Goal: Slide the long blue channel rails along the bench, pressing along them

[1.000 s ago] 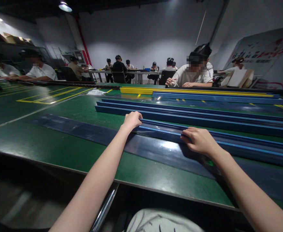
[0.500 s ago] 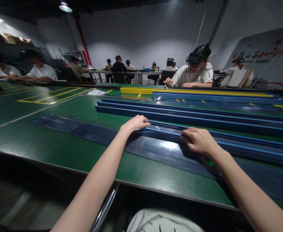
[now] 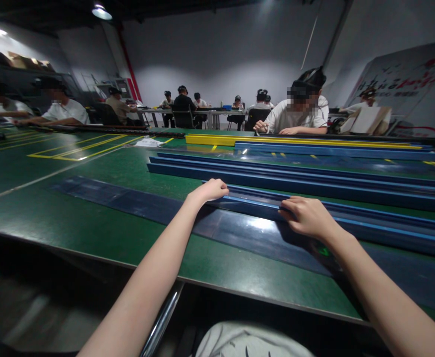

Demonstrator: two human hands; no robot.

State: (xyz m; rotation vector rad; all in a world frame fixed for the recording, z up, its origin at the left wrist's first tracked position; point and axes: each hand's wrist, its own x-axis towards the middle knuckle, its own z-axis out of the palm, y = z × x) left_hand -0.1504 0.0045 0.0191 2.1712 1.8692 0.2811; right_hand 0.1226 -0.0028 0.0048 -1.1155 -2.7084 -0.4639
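A long blue channel (image 3: 252,205) lies across the green table, its left end under my left hand (image 3: 214,190). The fingers of that hand are wrapped over the end of the channel. Further right, my right hand (image 3: 304,214) grips the near edge of the same channel, fingertips curled over its rim. A dark, glossy flat strip (image 3: 235,230) runs along the table on my side of the channel. Behind it are more blue channels (image 3: 210,168), parallel to the held one.
A yellow channel (image 3: 210,140) and a lighter blue one (image 3: 295,150) lie farther back. A person in white (image 3: 295,116) sits across the green table (image 3: 101,233). White paper (image 3: 148,142) lies left of the yellow channel. Other people sit behind and at left.
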